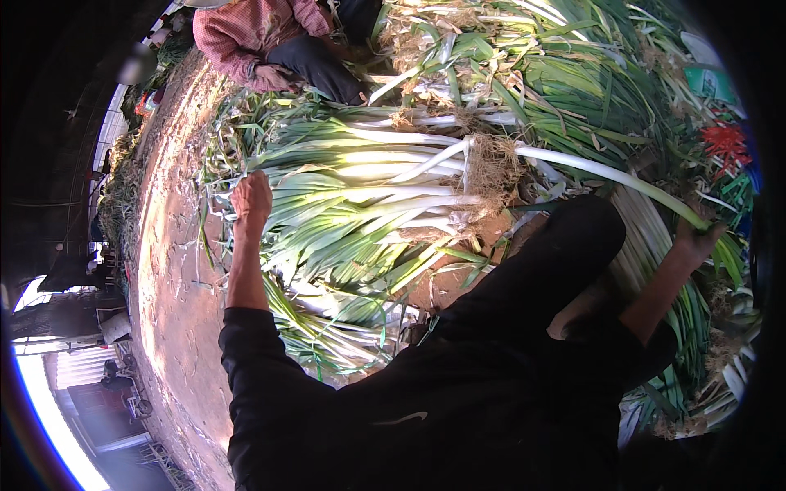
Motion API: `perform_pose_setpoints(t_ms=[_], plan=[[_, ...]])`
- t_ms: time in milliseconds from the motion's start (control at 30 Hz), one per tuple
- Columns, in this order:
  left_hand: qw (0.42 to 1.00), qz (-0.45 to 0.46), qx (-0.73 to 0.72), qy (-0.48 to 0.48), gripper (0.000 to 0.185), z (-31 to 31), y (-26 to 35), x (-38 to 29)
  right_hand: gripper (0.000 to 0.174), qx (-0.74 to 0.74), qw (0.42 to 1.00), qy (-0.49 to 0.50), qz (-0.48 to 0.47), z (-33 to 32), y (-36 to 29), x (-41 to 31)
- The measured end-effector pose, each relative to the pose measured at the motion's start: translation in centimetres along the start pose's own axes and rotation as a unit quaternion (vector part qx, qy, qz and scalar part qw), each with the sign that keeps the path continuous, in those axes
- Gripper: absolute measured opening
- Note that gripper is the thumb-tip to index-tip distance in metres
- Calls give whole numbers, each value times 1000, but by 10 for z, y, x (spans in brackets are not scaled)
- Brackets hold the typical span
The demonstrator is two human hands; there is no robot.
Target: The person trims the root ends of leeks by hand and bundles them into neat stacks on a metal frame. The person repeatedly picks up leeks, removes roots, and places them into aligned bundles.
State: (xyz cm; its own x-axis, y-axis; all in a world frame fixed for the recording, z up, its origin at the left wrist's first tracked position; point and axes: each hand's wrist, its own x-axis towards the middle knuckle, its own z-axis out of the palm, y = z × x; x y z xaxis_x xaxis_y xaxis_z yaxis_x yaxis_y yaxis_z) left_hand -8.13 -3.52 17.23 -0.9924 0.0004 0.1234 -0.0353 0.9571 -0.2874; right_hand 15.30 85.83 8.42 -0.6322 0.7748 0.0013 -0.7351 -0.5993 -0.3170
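My right hand (700, 238) grips one long leek-like stalk (605, 167) near its green part, and the white end reaches left towards the pile. At the leaf tips on the left is my left hand (252, 193), its fingers curled; whether a leaf is inside them is hidden. Between my hands lies a row of stalks (393, 156), with white shanks to the right and green leaves to the left. Their tangled, soil-brown roots (491, 166) point towards my bent knee (583, 227).
A co-worker in a checked shirt (258, 37) sits at the upper left. More leafy stalks (565, 80) are heaped at the upper right. Red ties (724, 147) and green ties (740, 196) lie at the far right. A tied bundle (344, 344) is near my left elbow, beside bare earth (178, 276).
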Motion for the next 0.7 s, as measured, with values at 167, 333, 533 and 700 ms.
perform_pose_setpoints(t_ms=[167,333,533,700], plan=[[870,368,-291,152,65,-53,225,-8,40,64,996,-66,24,61,30,-48],[747,512,-411,-106,51,-109,422,-55,39,31,994,-90,-44,107,-4,-85],[562,590,-567,-120,26,-189,521,-106,34,-44,978,-70,-190,162,-207,-123],[469,665,-567,-127,33,-244,576,-138,33,-119,941,-165,-271,200,-354,-196]])
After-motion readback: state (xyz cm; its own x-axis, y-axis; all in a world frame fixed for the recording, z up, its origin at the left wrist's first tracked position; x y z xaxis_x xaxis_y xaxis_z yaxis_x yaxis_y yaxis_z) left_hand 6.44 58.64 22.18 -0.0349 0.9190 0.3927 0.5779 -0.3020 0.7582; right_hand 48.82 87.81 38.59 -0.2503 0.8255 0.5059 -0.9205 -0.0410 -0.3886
